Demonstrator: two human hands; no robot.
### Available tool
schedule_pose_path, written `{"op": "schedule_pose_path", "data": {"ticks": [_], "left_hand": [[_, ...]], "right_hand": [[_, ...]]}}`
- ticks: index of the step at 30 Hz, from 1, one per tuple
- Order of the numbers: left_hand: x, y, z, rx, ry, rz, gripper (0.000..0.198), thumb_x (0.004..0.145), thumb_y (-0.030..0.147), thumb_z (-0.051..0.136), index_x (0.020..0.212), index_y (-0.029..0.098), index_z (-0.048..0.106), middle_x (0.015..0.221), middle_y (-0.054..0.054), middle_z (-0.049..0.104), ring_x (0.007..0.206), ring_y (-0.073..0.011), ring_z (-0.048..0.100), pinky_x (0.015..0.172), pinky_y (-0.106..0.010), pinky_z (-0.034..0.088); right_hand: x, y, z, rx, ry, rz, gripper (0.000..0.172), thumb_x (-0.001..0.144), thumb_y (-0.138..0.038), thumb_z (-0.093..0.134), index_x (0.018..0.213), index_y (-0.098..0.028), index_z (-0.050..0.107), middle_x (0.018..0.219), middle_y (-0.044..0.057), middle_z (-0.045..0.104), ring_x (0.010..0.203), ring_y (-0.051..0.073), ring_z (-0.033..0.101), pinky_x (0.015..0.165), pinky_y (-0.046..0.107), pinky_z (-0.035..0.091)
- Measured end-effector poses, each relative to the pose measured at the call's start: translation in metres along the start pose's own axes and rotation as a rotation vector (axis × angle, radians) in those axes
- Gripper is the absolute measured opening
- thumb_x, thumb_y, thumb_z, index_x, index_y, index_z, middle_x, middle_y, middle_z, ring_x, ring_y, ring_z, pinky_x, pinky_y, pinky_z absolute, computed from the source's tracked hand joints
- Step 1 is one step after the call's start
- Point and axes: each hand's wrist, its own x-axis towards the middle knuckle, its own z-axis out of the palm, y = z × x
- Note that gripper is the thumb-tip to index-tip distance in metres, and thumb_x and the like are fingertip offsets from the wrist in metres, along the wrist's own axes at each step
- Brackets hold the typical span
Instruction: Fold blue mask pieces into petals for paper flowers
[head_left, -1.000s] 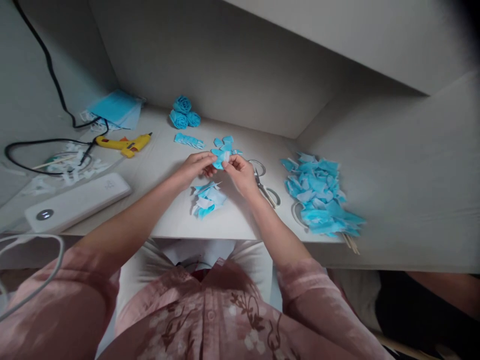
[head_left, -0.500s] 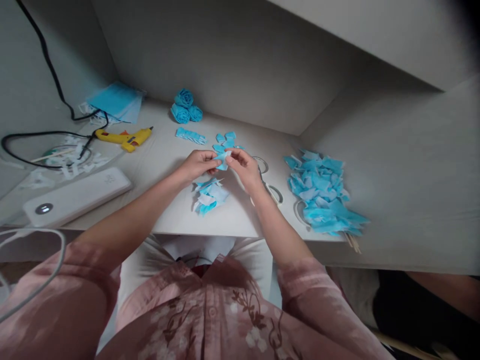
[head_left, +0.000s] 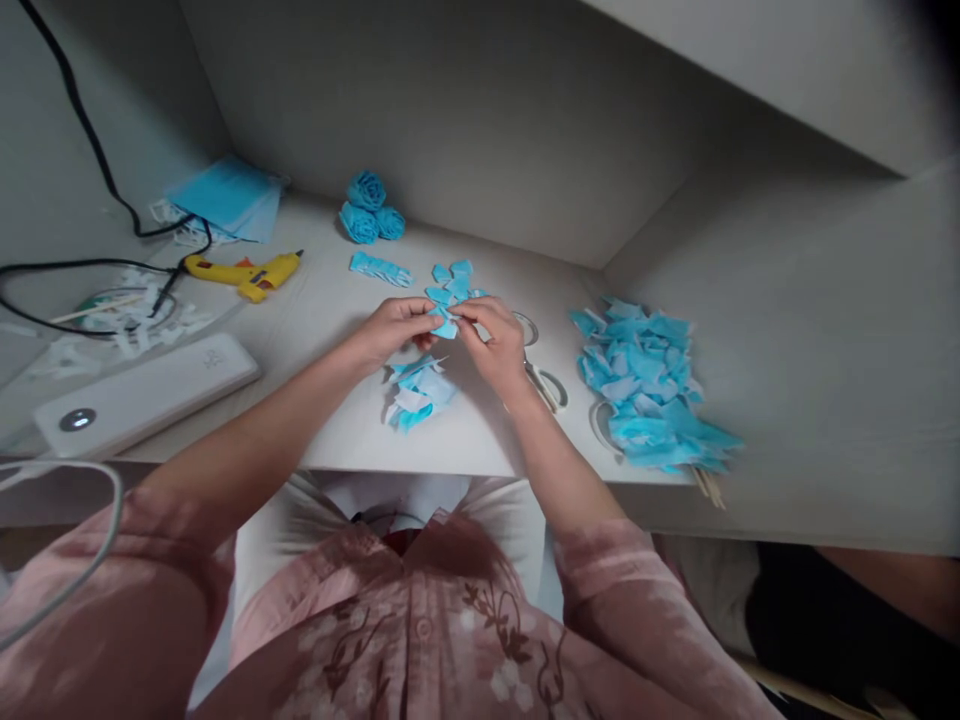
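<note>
Blue fabric petal [head_left: 445, 322] — soft, creased, pinched by left hand [head_left: 390, 331], right hand [head_left: 491, 338]

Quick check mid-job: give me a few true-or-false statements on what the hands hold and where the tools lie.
1. The left hand and right hand both pinch one small blue piece. True.
2. The glue gun is in the right hand. False: it lies untouched on the table, far left.
3. Three blue roses sit near the back wall. True.
4. The scissors lie left of the left hand. False: they lie just right of the right hand.
</note>
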Motion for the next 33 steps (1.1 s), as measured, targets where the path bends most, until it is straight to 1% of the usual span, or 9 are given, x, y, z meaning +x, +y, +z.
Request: {"op": "schedule_pose_path", "data": {"ticks": [3, 8, 12, 16, 19, 22, 26, 30, 33], "left_hand": [[-0.001, 0.001, 0.0, -0.004, -0.004, 0.014, 0.036, 0.063, 0.043, 0.084, 0.071, 0.016, 0.062, 0.06, 0.002, 0.062, 0.053, -0.0076, 0.056, 0.056, -0.021, 0.042], [-0.002, 0.001, 0.001, -0.015, -0.008, 0.021, 0.036, 0.064, 0.044, 0.084, 0.071, 0.016, 0.063, 0.062, 0.001, 0.063, 0.054, -0.0077, 0.056, 0.057, -0.022, 0.043], [-0.001, -0.003, 0.0, -0.021, 0.018, 0.014, 0.036, 0.066, 0.046, 0.084, 0.07, 0.017, 0.063, 0.062, 0.002, 0.06, 0.055, -0.0087, 0.056, 0.058, -0.023, 0.043], [0.001, -0.006, -0.002, -0.018, 0.034, 0.021, 0.035, 0.064, 0.044, 0.084, 0.071, 0.017, 0.063, 0.062, 0.003, 0.06, 0.055, -0.009, 0.055, 0.057, -0.023, 0.04], [0.002, -0.007, -0.003, -0.005, 0.045, 0.018, 0.032, 0.064, 0.042, 0.083, 0.073, 0.017, 0.064, 0.061, 0.002, 0.06, 0.055, -0.0097, 0.054, 0.055, -0.023, 0.037], [0.002, -0.006, -0.004, -0.011, 0.061, 0.026, 0.03, 0.064, 0.041, 0.081, 0.074, 0.017, 0.065, 0.061, 0.002, 0.061, 0.055, -0.0098, 0.055, 0.056, -0.024, 0.038], [0.001, -0.004, -0.003, -0.028, 0.077, 0.047, 0.029, 0.063, 0.04, 0.08, 0.074, 0.017, 0.065, 0.063, 0.002, 0.063, 0.056, -0.0096, 0.056, 0.059, -0.024, 0.041], [0.0, -0.002, -0.001, -0.007, 0.063, 0.048, 0.031, 0.062, 0.042, 0.081, 0.073, 0.017, 0.065, 0.063, 0.002, 0.063, 0.056, -0.009, 0.054, 0.06, -0.023, 0.041], [-0.001, -0.003, 0.0, 0.019, 0.068, 0.023, 0.033, 0.061, 0.043, 0.082, 0.069, 0.016, 0.064, 0.061, 0.002, 0.062, 0.055, -0.0085, 0.053, 0.058, -0.023, 0.039]], "right_hand": [[-0.001, 0.002, 0.001, -0.027, -0.001, -0.021, 0.022, 0.098, -0.019, 0.057, 0.103, -0.025, 0.077, 0.1, 0.004, 0.079, 0.096, 0.018, 0.071, 0.088, 0.035, 0.055], [-0.001, -0.001, -0.001, -0.039, -0.075, 0.067, 0.028, 0.097, -0.019, 0.053, 0.104, -0.029, 0.079, 0.102, 0.004, 0.078, 0.098, 0.02, 0.07, 0.091, 0.039, 0.054], [0.0, -0.002, -0.002, 0.003, -0.094, 0.138, 0.027, 0.098, -0.026, 0.054, 0.102, -0.031, 0.08, 0.104, 0.005, 0.078, 0.101, 0.022, 0.069, 0.095, 0.042, 0.053], [0.0, -0.003, 0.0, 0.024, -0.101, 0.155, 0.026, 0.098, -0.029, 0.055, 0.102, -0.031, 0.08, 0.105, 0.005, 0.078, 0.102, 0.023, 0.069, 0.097, 0.044, 0.053], [0.0, -0.005, 0.002, 0.069, -0.064, 0.171, 0.025, 0.098, -0.029, 0.056, 0.101, -0.03, 0.08, 0.105, 0.005, 0.078, 0.102, 0.022, 0.069, 0.097, 0.043, 0.054], [0.0, -0.009, 0.003, 0.231, -0.01, 0.294, 0.027, 0.099, -0.033, 0.055, 0.115, -0.03, 0.077, 0.116, 0.006, 0.077, 0.109, 0.021, 0.07, 0.095, 0.039, 0.056], [0.0, -0.009, 0.004, 0.478, -0.036, 0.527, 0.038, 0.098, -0.051, 0.058, 0.127, -0.03, 0.07, 0.124, 0.006, 0.075, 0.112, 0.02, 0.07, 0.089, 0.035, 0.059], [0.001, -0.006, 0.006, 0.665, -0.098, 0.712, 0.051, 0.089, -0.063, 0.066, 0.127, -0.029, 0.069, 0.114, 0.005, 0.075, 0.101, 0.018, 0.07, 0.085, 0.033, 0.06], [0.001, -0.003, 0.009, 0.738, -0.108, 0.751, 0.055, 0.078, -0.061, 0.078, 0.122, -0.028, 0.071, 0.096, 0.001, 0.071, 0.086, 0.016, 0.067, 0.083, 0.032, 0.06]]}}
